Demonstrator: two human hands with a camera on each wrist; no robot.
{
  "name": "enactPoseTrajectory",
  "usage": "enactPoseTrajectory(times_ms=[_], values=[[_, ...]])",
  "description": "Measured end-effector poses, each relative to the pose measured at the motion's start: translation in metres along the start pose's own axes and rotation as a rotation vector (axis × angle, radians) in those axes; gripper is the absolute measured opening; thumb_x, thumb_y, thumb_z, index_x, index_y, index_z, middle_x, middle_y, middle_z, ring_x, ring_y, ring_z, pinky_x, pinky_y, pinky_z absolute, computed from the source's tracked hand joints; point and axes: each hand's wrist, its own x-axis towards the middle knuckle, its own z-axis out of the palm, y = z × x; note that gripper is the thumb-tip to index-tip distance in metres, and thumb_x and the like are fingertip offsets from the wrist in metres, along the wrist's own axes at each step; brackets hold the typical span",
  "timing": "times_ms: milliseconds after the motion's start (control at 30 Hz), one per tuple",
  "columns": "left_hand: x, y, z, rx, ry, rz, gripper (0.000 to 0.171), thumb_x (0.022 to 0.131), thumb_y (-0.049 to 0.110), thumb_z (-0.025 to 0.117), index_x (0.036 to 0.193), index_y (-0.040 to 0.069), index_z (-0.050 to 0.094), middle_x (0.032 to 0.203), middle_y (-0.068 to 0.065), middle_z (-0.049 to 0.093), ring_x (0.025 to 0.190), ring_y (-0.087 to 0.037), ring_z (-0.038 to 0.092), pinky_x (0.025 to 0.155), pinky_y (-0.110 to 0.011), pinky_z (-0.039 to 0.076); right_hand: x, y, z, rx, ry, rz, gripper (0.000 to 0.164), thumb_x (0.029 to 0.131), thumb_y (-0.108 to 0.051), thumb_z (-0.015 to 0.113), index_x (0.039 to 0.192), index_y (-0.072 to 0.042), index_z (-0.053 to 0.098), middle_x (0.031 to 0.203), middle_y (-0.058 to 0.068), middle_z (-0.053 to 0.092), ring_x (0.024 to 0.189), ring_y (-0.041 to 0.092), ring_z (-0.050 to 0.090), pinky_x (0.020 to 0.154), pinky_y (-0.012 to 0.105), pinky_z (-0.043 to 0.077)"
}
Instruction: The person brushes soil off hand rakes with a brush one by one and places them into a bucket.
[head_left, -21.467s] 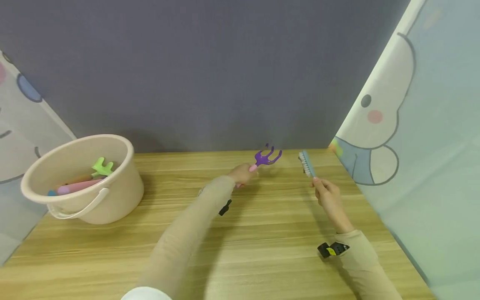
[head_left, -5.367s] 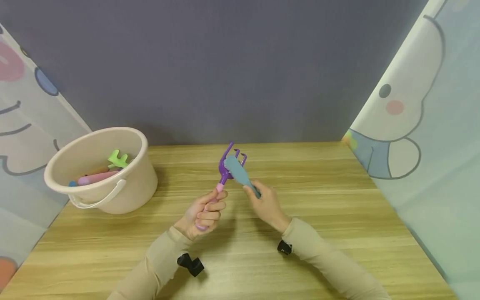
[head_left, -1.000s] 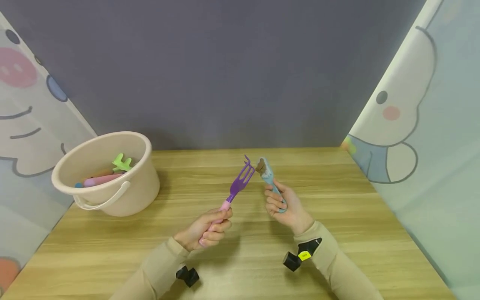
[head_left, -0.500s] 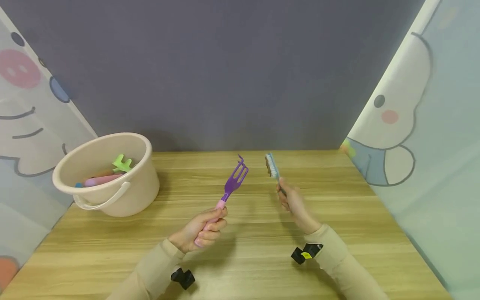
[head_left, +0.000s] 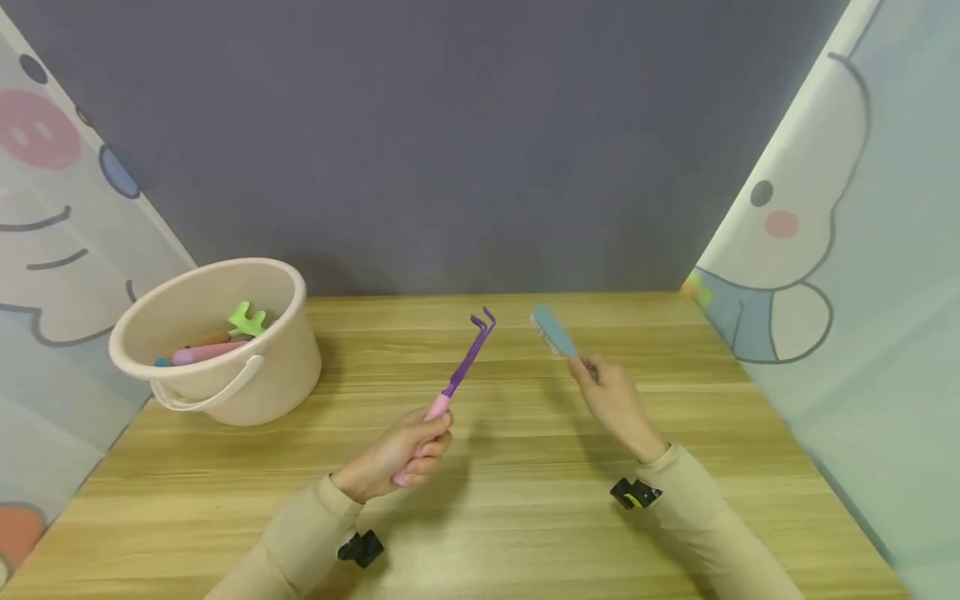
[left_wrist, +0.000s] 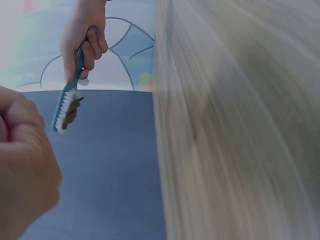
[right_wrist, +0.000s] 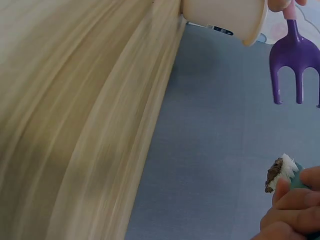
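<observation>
My left hand (head_left: 405, 450) grips the pink handle of a purple three-pronged hand rake (head_left: 467, 367), held above the table with its prongs up and away from me. To its right, my right hand (head_left: 615, 404) holds a light blue scrub brush (head_left: 553, 329) by the handle. The brush's back faces up in the head view, and its bristles point left toward the rake, apart from it. A brown clump (left_wrist: 73, 113) clings to the white bristles in the left wrist view. The right wrist view shows the rake's prongs (right_wrist: 299, 82) spread wide.
A cream bucket (head_left: 277, 379) with a white handle stands at the left of the wooden table (head_left: 510, 517). Inside lie a green forked piece (head_left: 247, 319), a pink-handled tool (head_left: 210, 352) and other toys. A dark panel (head_left: 480, 150) rises behind the table.
Earlier the brush lay against the rake's head; now they are apart. Over the last second the right hand has moved right and turned the brush back-up, while the rake has turned nearly edge-on.
</observation>
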Motion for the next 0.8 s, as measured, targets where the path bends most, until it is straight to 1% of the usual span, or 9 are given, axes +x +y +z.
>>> enactPoseTrajectory(times_ms=[67, 167, 233, 367, 467, 600, 700, 800], values=[[-0.002, 0.001, 0.002, 0.124, 0.099, -0.007, 0.021, 0.099, 0.027, 0.038, 0.086, 0.011, 0.033, 0.056, 0.008, 0.03, 0.039, 0.001, 0.028, 0.033, -0.015, 0.021, -0.001, 0.002, 0.001, -0.013, -0.007, -0.019, 0.042, 0.098, -0.033, 0.042, 0.103, 0.005, 0.06, 0.057, 0.002, 0.042, 0.043, 0.009, 0.03, 0.036, 0.019, 0.026], [-0.007, 0.002, 0.004, 0.299, 0.206, -0.015, 0.022, 0.098, 0.027, 0.04, 0.089, 0.008, 0.035, 0.056, 0.006, 0.029, 0.038, -0.002, 0.026, 0.033, -0.018, 0.021, -0.003, 0.006, 0.004, -0.021, -0.021, -0.032, 0.042, 0.097, -0.032, 0.042, 0.105, 0.005, 0.06, 0.056, 0.001, 0.042, 0.042, 0.008, 0.029, 0.036, 0.018, 0.026], [-0.009, 0.002, 0.005, 0.383, 0.255, -0.025, 0.022, 0.098, 0.026, 0.041, 0.091, 0.005, 0.036, 0.056, 0.005, 0.03, 0.037, -0.004, 0.025, 0.032, -0.019, 0.022, -0.004, 0.008, 0.005, -0.025, -0.031, -0.025, 0.043, 0.097, -0.032, 0.042, 0.109, 0.005, 0.059, 0.056, 0.001, 0.042, 0.041, 0.008, 0.029, 0.036, 0.019, 0.026], [-0.014, 0.001, 0.004, 0.503, 0.35, -0.05, 0.023, 0.097, 0.025, 0.044, 0.097, 0.002, 0.039, 0.058, 0.004, 0.031, 0.038, -0.005, 0.025, 0.033, -0.019, 0.023, -0.005, 0.012, 0.007, -0.018, -0.053, 0.001, 0.046, 0.097, -0.034, 0.041, 0.115, 0.006, 0.056, 0.057, 0.002, 0.042, 0.041, 0.008, 0.029, 0.036, 0.019, 0.026], [-0.018, 0.002, 0.002, 0.676, 0.437, -0.032, 0.022, 0.095, 0.024, 0.047, 0.095, 0.003, 0.044, 0.059, 0.002, 0.035, 0.04, -0.006, 0.029, 0.034, -0.018, 0.026, -0.004, 0.014, 0.007, -0.015, -0.066, 0.007, 0.048, 0.097, -0.036, 0.04, 0.114, 0.006, 0.057, 0.058, 0.002, 0.041, 0.042, 0.008, 0.029, 0.036, 0.02, 0.027], [-0.026, 0.006, -0.001, 0.958, 0.561, 0.014, 0.018, 0.093, 0.025, 0.052, 0.09, 0.008, 0.05, 0.059, 0.002, 0.038, 0.045, -0.006, 0.033, 0.037, -0.019, 0.029, -0.003, 0.015, 0.007, -0.017, -0.081, 0.017, 0.048, 0.097, -0.038, 0.04, 0.109, 0.005, 0.059, 0.058, 0.002, 0.041, 0.042, 0.008, 0.029, 0.036, 0.02, 0.026], [-0.034, 0.012, -0.002, 1.11, 0.642, 0.027, 0.015, 0.093, 0.026, 0.053, 0.087, 0.011, 0.05, 0.058, 0.003, 0.038, 0.045, -0.005, 0.033, 0.038, -0.02, 0.029, -0.003, 0.016, 0.007, -0.011, -0.096, 0.035, 0.048, 0.097, -0.038, 0.04, 0.107, 0.004, 0.059, 0.058, 0.001, 0.04, 0.042, 0.007, 0.029, 0.036, 0.02, 0.026], [-0.042, 0.019, -0.002, 1.262, 0.707, 0.054, 0.014, 0.092, 0.024, 0.054, 0.086, 0.013, 0.049, 0.055, 0.005, 0.037, 0.044, -0.005, 0.032, 0.038, -0.02, 0.029, -0.003, 0.016, 0.006, -0.004, -0.107, 0.05, 0.048, 0.097, -0.038, 0.039, 0.107, 0.004, 0.06, 0.059, 0.002, 0.04, 0.043, 0.007, 0.03, 0.037, 0.021, 0.027]])
